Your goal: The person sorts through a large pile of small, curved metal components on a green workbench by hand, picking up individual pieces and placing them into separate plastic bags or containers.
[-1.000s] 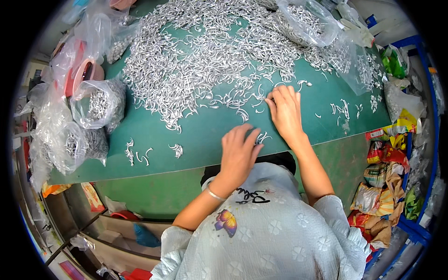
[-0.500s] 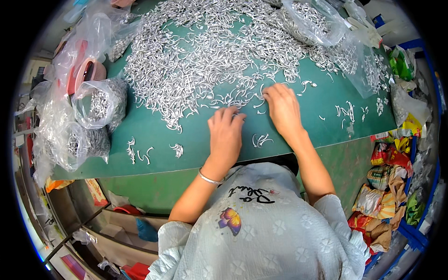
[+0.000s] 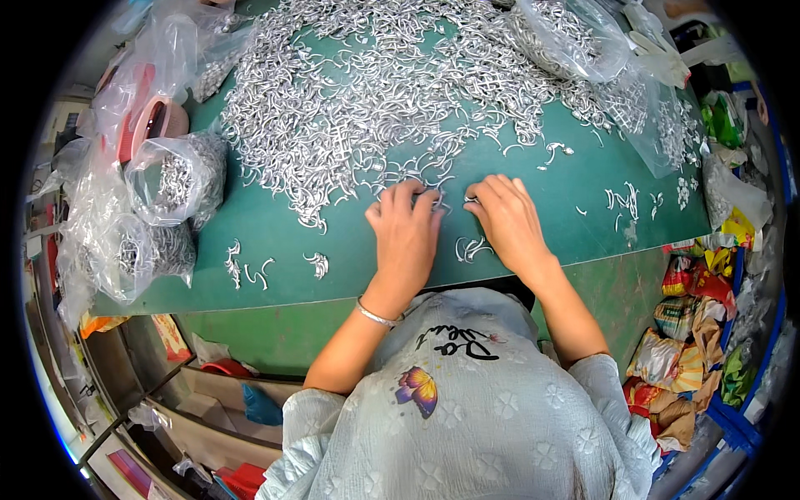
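A wide heap of small curved silver metal pieces (image 3: 333, 125) covers the far and middle part of the green tabletop (image 3: 350, 262). At the heap's near edge, my left hand (image 3: 406, 237) is palm down with bent fingers; a few pieces lie at its fingertips, and whatever it grips is mostly hidden. To its right, my right hand (image 3: 510, 223) pinches a small silver piece between thumb and forefinger, just above the table. Beside the right wrist lies a little group of curved pieces (image 3: 472, 249). Another small cluster (image 3: 317, 265) sits left of my left forearm.
Clear plastic bags of silver pieces (image 3: 171, 187) stand at the left edge near a pink basket (image 3: 167, 118). A large open plastic bag (image 3: 583, 50) lies at the far right. Loose pieces (image 3: 623, 200) lie at right. Colourful packages (image 3: 667, 358) fill a blue rack.
My right hand has drawn back from the heap toward me, a small piece in its fingertips. My left hand has shifted only slightly and remains at the heap's near edge.
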The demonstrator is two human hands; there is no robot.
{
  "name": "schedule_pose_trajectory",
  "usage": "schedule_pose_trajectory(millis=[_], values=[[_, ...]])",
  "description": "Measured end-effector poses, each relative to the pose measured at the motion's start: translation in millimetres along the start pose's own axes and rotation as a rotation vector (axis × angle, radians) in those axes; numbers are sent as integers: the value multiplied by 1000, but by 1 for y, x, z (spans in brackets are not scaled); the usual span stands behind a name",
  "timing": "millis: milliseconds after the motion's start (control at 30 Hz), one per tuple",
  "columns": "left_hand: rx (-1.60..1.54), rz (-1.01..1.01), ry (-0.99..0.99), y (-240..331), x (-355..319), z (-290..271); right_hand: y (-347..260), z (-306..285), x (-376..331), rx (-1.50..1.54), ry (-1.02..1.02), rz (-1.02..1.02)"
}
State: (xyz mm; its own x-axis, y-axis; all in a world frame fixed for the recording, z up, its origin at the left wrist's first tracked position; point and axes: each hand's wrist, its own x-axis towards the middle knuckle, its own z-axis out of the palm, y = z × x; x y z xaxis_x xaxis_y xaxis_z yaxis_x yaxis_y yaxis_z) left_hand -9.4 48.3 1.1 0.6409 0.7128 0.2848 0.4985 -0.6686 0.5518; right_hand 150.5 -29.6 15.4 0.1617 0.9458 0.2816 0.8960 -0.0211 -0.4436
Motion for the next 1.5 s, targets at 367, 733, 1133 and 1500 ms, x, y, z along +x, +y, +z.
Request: schedule_pose_trajectory(millis=[367,733,1133,1500], values=[[-7,-143,176,-21,-18,-26,-36,26,4,183,-127,-175],[-18,-66,-10,-7,-38,-29,-33,22,22,334,-106,44],[29,-154,134,-29,-27,-16,-25,15,20,72,7,131],[112,-274,237,-35,-63,-53,-66,38,15,164,82,-208]])
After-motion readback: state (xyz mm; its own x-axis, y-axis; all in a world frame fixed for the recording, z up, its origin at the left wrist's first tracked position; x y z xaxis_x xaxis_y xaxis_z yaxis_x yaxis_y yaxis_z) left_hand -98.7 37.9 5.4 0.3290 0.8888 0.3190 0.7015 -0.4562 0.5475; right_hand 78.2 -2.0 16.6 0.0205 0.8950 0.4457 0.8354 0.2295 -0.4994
